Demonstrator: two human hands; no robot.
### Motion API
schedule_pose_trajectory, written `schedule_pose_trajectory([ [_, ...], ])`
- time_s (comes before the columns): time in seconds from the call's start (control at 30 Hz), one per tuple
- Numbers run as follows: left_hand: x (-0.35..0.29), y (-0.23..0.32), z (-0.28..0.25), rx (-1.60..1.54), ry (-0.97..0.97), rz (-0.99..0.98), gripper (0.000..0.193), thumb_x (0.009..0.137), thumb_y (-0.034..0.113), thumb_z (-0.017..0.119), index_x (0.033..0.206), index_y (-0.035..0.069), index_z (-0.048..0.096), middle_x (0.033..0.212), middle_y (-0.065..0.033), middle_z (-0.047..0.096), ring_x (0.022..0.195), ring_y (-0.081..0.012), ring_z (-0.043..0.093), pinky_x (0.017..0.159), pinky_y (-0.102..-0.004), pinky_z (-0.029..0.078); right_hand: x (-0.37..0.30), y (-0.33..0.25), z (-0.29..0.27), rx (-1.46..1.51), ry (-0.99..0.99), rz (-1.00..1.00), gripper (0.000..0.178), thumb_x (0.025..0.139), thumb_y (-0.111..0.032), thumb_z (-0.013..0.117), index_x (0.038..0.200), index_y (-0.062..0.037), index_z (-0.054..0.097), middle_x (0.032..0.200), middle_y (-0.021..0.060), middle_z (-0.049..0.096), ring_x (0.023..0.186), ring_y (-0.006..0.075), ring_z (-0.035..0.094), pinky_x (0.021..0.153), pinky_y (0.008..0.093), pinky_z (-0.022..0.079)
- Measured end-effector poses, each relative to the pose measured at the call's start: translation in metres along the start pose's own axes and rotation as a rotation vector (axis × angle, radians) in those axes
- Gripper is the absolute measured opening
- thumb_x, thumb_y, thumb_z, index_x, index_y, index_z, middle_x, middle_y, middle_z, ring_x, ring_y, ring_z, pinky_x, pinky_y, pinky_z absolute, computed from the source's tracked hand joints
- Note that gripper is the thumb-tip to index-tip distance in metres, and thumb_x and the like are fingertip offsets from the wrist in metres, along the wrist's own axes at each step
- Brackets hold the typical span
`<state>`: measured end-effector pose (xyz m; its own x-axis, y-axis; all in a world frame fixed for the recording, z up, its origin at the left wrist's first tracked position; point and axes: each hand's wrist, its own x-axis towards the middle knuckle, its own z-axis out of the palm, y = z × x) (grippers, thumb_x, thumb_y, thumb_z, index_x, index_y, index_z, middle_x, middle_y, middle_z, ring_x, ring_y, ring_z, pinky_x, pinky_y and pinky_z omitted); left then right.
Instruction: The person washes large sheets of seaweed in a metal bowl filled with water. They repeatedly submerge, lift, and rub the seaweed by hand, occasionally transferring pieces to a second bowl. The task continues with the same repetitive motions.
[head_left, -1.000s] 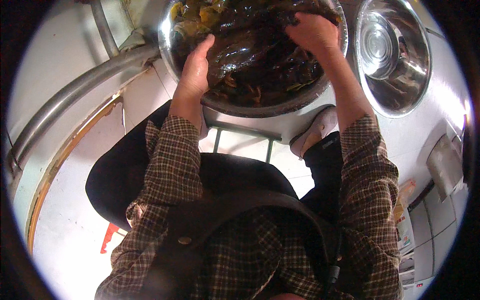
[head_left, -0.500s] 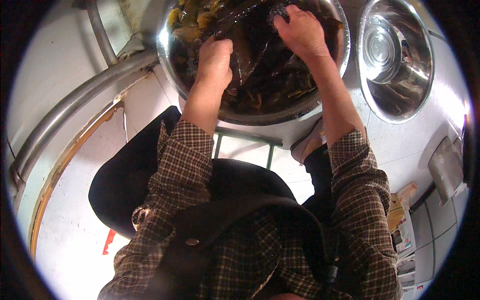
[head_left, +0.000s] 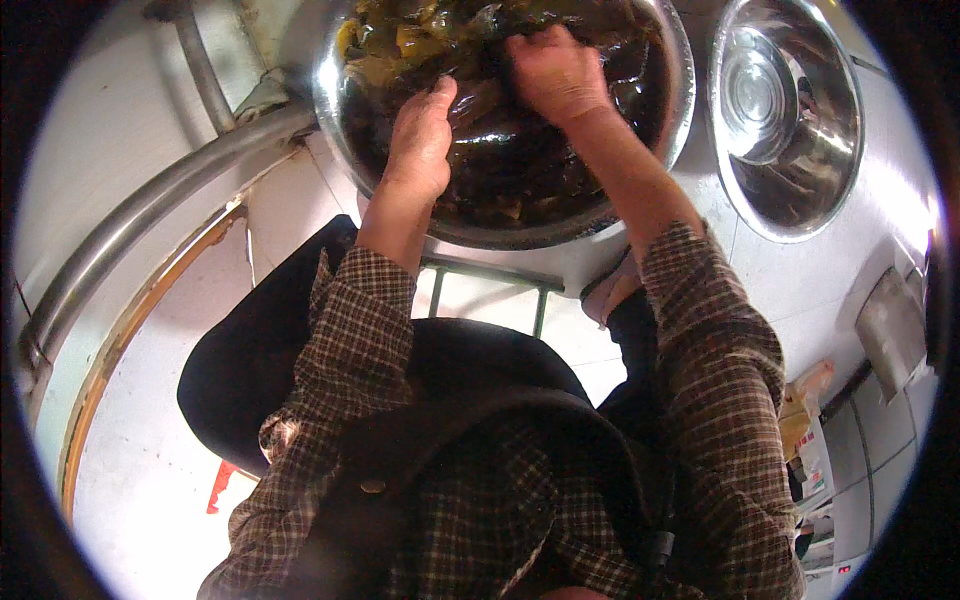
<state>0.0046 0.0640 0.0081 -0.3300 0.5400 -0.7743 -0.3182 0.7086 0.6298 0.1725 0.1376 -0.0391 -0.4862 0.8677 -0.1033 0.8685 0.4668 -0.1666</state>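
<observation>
A large steel basin (head_left: 684, 110) holds dark liquid and broad, wet, dark brown sheets (head_left: 505, 160) that look like kelp. My left hand (head_left: 420, 140) is at the left of the basin, thumb stretched along the edge of a dark sheet. Its other fingers are mostly hidden, and it seems to hold that sheet down. Near the middle, my right hand (head_left: 562, 75) presses on the sheets with curled fingers. Half a second ago a grey wire-mesh scrubber showed under these fingers; now the hand covers it. Yellow-brown pieces (head_left: 415, 40) lie at the far left of the basin.
An upturned-looking or tilted shiny steel bowl (head_left: 840, 130) stands on the pale tiled floor to the right. A metal pipe (head_left: 160, 200) curves along the left wall. Below the basin is a dark metal frame (head_left: 490, 270). Bags and packages (head_left: 805, 420) sit at the lower right.
My right hand has moved left and nearer, toward the middle of the basin, and curled over the scrubber. My left hand has turned, its thumb stretching out. The dark sheets have shifted.
</observation>
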Motion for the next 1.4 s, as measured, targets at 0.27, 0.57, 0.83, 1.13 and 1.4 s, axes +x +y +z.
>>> schedule_pose_trajectory([
  [0.27,-0.009,0.002,-0.006,-0.099,0.077,-0.004,0.047,0.098,0.036,0.062,0.128,-0.001,0.06,0.125,-0.0113,0.064,0.113,-0.021,0.058,0.1,-0.0362,0.045,-0.006,-0.054,-0.042,0.453,-0.025,0.14,0.03,0.084,-0.034,0.065,0.096,-0.0068,0.064,0.097,0.0167,0.071,0.095,0.0356,0.067,0.08,0.0465,0.058],
  [0.57,-0.02,0.013,-0.014,0.092,-0.017,0.13,0.039,0.099,0.028,0.061,0.122,-0.003,0.065,0.119,-0.0083,0.067,0.108,-0.0176,0.058,0.098,-0.0315,0.044,-0.012,0.009,0.011,-0.156,0.038,0.063,0.007,0.08,-0.019,0.064,0.086,-0.0174,0.067,0.085,0.0051,0.07,0.087,0.0268,0.068,0.061,0.043,0.056],
  [0.83,0.007,0.03,-0.025,0.345,-0.07,0.173,0.036,0.084,0.004,0.063,0.119,-0.003,0.065,0.105,-0.0087,0.069,0.092,-0.0185,0.062,0.086,-0.0324,0.049,0.007,0.061,-0.023,0.449,0.029,0.512,0.044,0.086,-0.036,0.064,0.112,-0.0005,0.068,0.109,0.0238,0.07,0.104,0.0425,0.065,0.084,0.0462,0.054],
  [1.13,-0.007,0.013,0.016,-0.516,-0.007,-0.12,0.033,0.096,0.029,0.056,0.118,0.007,0.063,0.118,-0.0082,0.063,0.106,-0.0261,0.058,0.094,-0.0429,0.047,-0.004,-0.07,-0.023,0.661,0.14,0.19,0.031,0.082,-0.034,0.065,0.098,-0.0078,0.068,0.088,0.0159,0.071,0.091,0.038,0.068,0.075,0.0493,0.058],
  [1.4,0.014,0.001,-0.008,-0.294,-0.275,-0.129,0.031,0.089,0.02,0.073,0.115,0.004,0.068,0.111,-0.009,0.071,0.1,-0.0254,0.068,0.093,-0.0437,0.054,-0.005,0.021,0.017,-0.224,0.129,-0.026,0.03,0.09,-0.027,0.058,0.105,-0.0019,0.067,0.103,0.0176,0.07,0.106,0.0381,0.064,0.083,0.0472,0.053],
])
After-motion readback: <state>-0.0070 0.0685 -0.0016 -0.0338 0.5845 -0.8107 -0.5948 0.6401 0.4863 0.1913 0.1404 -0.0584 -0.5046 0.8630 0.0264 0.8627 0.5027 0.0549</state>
